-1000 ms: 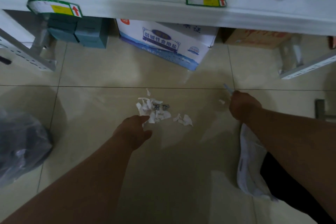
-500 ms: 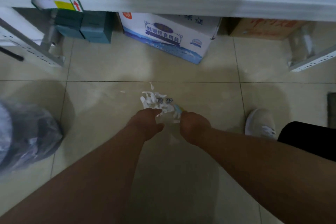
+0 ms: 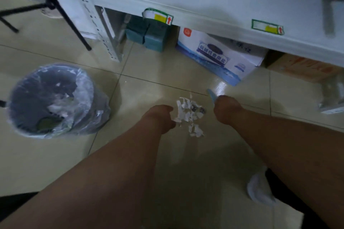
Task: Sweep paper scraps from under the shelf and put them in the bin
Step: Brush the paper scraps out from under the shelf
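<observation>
Paper scraps (image 3: 189, 114), torn, white and crumpled, lie in a ragged little heap on the glossy tile floor (image 3: 130, 154) between my hands, strung out towards me. My left hand (image 3: 160, 117) is curled at the heap's edge; I cannot tell whether it grips any. My right hand (image 3: 226, 108) is closed around a thin blue handle (image 3: 211, 95) pointing toward the shelf (image 3: 186, 11). The round, plastic-lined bin (image 3: 50, 100) stands well to my left.

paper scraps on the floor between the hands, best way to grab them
Probably scoop the dense main clump of the paper scraps from both sides: the left hand is already at its left edge, and the right hand, holding a blue tool, is on its right. They lie flat and loose, so pinching from above would leave the small pile nearer you.
</observation>
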